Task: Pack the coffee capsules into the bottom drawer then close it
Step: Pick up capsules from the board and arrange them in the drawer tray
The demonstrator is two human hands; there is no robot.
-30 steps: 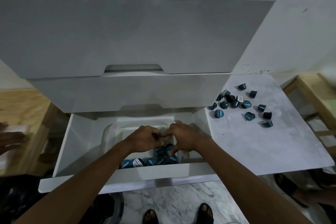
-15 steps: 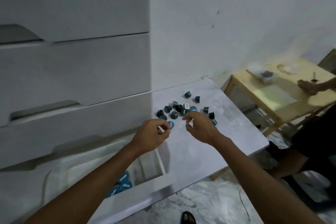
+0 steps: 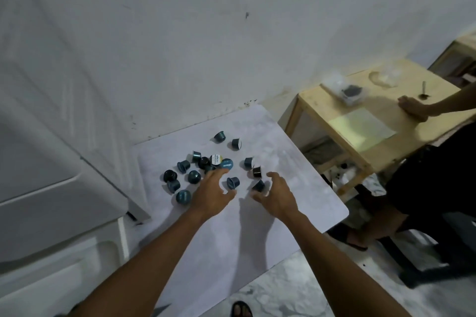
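Observation:
Several dark teal coffee capsules [image 3: 195,176] lie scattered on a low white marbled table [image 3: 231,234]. My left hand [image 3: 211,194] hovers over the near side of the pile, fingers spread, holding nothing. My right hand [image 3: 274,194] is beside it with fingers spread around one capsule [image 3: 258,185] and holds nothing. Another capsule [image 3: 233,182] lies between the two hands. The open bottom drawer [image 3: 59,265] shows only as a blurred white edge at the lower left; its inside is hidden.
White drawer fronts [image 3: 38,162] fill the left side. A wooden side table [image 3: 365,121] stands to the right with a clear container [image 3: 350,91] on it, and another person's hand [image 3: 413,108] rests there. That person's dark clothes and legs are at the far right.
Both hands left the drawer and moved right to the capsule pile, opening from loosely curled to spread. The view swung right, away from the drawer.

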